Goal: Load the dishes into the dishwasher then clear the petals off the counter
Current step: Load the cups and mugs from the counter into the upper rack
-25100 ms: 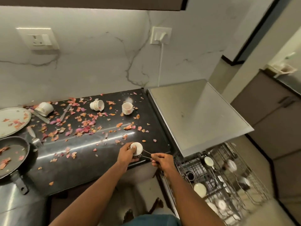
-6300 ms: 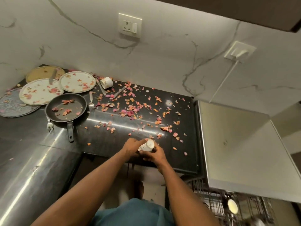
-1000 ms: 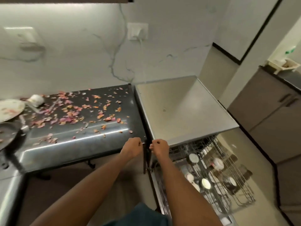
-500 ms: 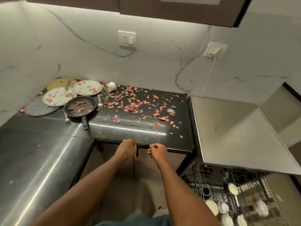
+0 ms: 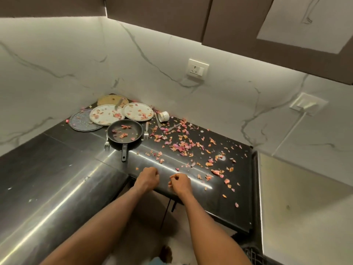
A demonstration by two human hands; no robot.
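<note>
My left hand (image 5: 148, 177) and my right hand (image 5: 179, 182) hover side by side over the front edge of the black counter (image 5: 76, 165), both curled into loose fists with nothing in them. Pink and orange petals (image 5: 181, 146) lie scattered across the counter. In the far corner sit several plates (image 5: 137, 111), a black frying pan (image 5: 125, 133) with petals in it, forks (image 5: 146, 130) beside the pan, and a small white cup (image 5: 164, 116) tipped on its side by the wall. All of these are well beyond my hands.
The pale dishwasher top (image 5: 305, 207) adjoins the counter on the right; a corner of its wire rack (image 5: 252, 255) shows at the bottom. Dark wall cabinets (image 5: 172, 16) hang overhead. Two wall sockets (image 5: 197, 69) sit on the marble backsplash.
The view has swung left from the dishwasher to the counter corner. Both fists have moved forward from the counter's edge to just above its surface; the rack has nearly left the frame.
</note>
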